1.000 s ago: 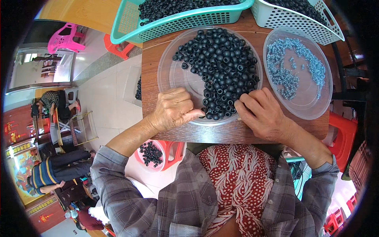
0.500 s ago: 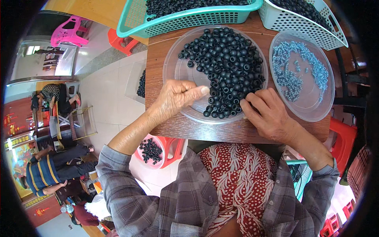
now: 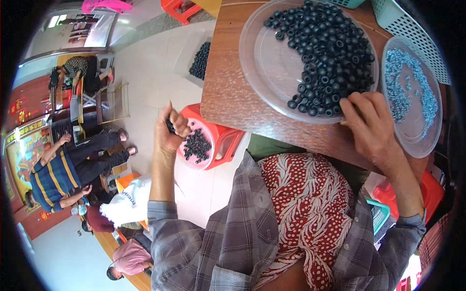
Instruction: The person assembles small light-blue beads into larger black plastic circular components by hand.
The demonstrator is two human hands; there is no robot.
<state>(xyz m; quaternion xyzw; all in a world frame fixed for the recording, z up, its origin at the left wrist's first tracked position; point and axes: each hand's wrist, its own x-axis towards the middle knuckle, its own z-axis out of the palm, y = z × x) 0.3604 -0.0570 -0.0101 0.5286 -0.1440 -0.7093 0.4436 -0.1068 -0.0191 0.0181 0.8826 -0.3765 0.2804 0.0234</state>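
Observation:
A shallow clear round tray [image 3: 272, 63] holds a heap of small black hollow round pieces [image 3: 335, 53], piled toward its right side. My right hand [image 3: 371, 123] is at the tray's near right rim, fingers curled together beside the heap; what lies under the fingertips is hidden. My left hand [image 3: 170, 128] is off the table to the left, fingers curled round something dark, seemingly black pieces, with the thumb pointing up. Close to it, a pink basin [image 3: 208, 160] on a red stool [image 3: 227, 140] contains more black pieces with openings.
To the right, a second clear round tray [image 3: 415, 145] holds small translucent bluish parts. Perforated baskets [image 3: 412, 36] stand at the far side of the wooden table [image 3: 228, 68]. A clear container [image 3: 187, 58] of black pieces is lower left of the table. Other people [image 3: 58, 174] are farther left.
My left hand has left the tray and moved left and down, beside the pink basin. My right hand stays at the tray's near right edge. The whole view has shifted left.

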